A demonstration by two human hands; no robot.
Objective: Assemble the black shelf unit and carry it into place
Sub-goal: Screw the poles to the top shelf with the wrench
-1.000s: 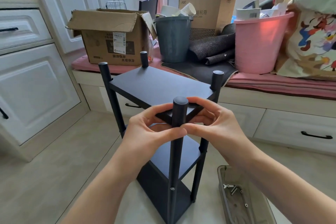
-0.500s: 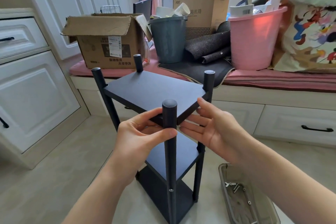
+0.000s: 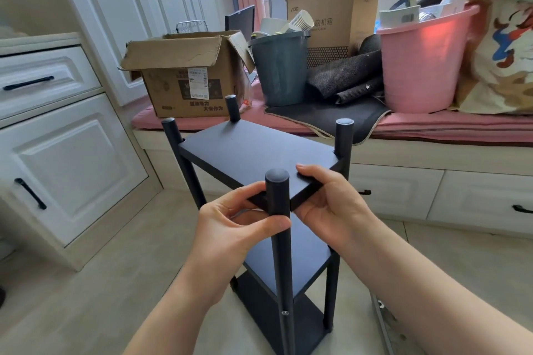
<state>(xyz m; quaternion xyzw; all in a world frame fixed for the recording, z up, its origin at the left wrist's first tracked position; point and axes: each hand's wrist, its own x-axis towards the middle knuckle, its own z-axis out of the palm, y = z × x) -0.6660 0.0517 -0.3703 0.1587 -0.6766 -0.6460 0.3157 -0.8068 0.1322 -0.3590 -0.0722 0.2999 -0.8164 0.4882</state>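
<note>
The black shelf unit (image 3: 253,150) stands upright on the tiled floor in front of me, with three boards between round black posts. My left hand (image 3: 230,225) grips the near post (image 3: 277,196) just under the top board, thumb across its front. On the right of that post, my right hand (image 3: 331,204) holds the top board's near corner, thumb on top and fingers under the edge. A screw head (image 3: 285,312) shows low on the near post.
White cabinets (image 3: 57,158) stand at the left. Behind the shelf a window seat (image 3: 432,127) carries a cardboard box (image 3: 187,78), a grey bin (image 3: 278,69), a pink bucket (image 3: 418,63) and a printed bag (image 3: 501,46). A clear tray's edge (image 3: 382,323) lies at the lower right.
My right hand opened away from the post, then came back and took hold of the top board's near corner. My left hand stayed on the post. The view moved closer.
</note>
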